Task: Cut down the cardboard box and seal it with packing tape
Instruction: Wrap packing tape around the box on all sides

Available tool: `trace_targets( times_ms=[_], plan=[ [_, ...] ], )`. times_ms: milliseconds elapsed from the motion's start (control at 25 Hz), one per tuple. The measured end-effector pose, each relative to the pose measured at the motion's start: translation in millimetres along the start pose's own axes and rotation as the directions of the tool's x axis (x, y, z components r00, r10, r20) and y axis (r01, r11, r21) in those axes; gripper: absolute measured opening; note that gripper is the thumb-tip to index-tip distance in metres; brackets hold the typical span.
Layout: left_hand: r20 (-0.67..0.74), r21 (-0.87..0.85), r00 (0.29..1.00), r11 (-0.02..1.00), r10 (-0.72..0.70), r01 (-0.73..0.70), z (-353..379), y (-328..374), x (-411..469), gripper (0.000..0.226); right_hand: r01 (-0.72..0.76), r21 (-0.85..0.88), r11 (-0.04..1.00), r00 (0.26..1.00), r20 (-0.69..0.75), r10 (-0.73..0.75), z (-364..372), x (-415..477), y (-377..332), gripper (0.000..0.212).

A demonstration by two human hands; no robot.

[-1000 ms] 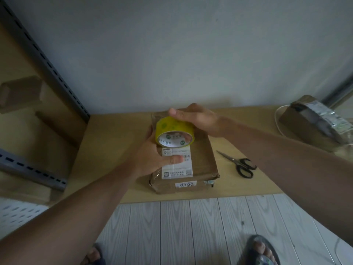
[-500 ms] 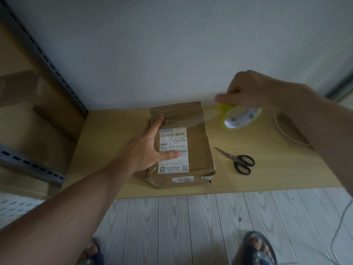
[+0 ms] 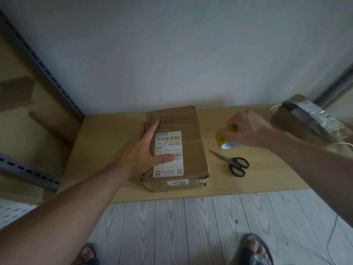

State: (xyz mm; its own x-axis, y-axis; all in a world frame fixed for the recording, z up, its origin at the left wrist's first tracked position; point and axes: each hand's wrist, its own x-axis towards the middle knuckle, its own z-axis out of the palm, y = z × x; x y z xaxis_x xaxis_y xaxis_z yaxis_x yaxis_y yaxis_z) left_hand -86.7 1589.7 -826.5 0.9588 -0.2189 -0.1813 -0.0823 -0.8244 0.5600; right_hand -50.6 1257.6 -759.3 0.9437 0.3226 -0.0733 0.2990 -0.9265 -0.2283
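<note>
A brown cardboard box (image 3: 193,150) with a white shipping label lies flat on the wooden table (image 3: 107,142). My left hand (image 3: 147,150) presses flat on the box's left side, fingers straight and thumb on the label. My right hand (image 3: 246,131) grips a yellow roll of packing tape (image 3: 226,141) low over the table, right of the box. A clear strip of tape crosses the box's far part. Black-handled scissors (image 3: 232,163) lie on the table just in front of the roll.
A second taped parcel (image 3: 305,121) with a white cable around it sits at the table's far right. Grey slotted shelf uprights (image 3: 44,66) stand on the left. A white wall backs the table. Pale floorboards and my sandalled feet (image 3: 254,251) show below.
My right hand carried the tape roll from on top of the box out to the right, drawing a strip across the box, then lowered it toward the table. My left hand stayed on the box.
</note>
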Motion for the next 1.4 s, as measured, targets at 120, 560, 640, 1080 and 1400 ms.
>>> trace_targets(
  times_ms=[120, 560, 640, 1080, 1400],
  plan=[
    [-0.005, 0.022, 1.000, 1.000, 0.001, 0.000, -0.2, 1.8, -0.9, 0.125, -0.012, 0.008, 1.000, 1.000, -0.019, 0.012, 8.2, 1.6, 4.4, 0.060],
    [-0.074, 0.448, 0.997, 0.894, 0.016, 0.018, -9.5, 20.3, -4.9, 0.111, -0.071, -0.015, 0.997, 0.996, 0.062, 0.071, 42.1, 1.0, -11.0, 0.060],
    [-0.085, 0.576, 0.995, 0.818, 0.059, 0.001, -12.2, 44.6, -6.0, 0.110, -0.078, -0.017, 0.997, 0.994, 0.072, 0.079, 51.8, 6.3, -21.2, 0.055],
    [0.105, 0.034, 0.976, 0.982, -0.191, 0.188, 32.4, 138.3, 11.8, 0.108, -0.048, 0.121, 0.991, 0.997, -0.049, 0.054, 45.5, 17.9, -15.2, 0.062],
    [0.017, 0.033, 0.966, 0.966, -0.258, 0.258, 22.4, 125.9, 2.4, 0.133, -0.170, 0.135, 0.976, 0.985, -0.004, 0.172, 28.1, 21.9, -20.5, 0.058]
  ],
)
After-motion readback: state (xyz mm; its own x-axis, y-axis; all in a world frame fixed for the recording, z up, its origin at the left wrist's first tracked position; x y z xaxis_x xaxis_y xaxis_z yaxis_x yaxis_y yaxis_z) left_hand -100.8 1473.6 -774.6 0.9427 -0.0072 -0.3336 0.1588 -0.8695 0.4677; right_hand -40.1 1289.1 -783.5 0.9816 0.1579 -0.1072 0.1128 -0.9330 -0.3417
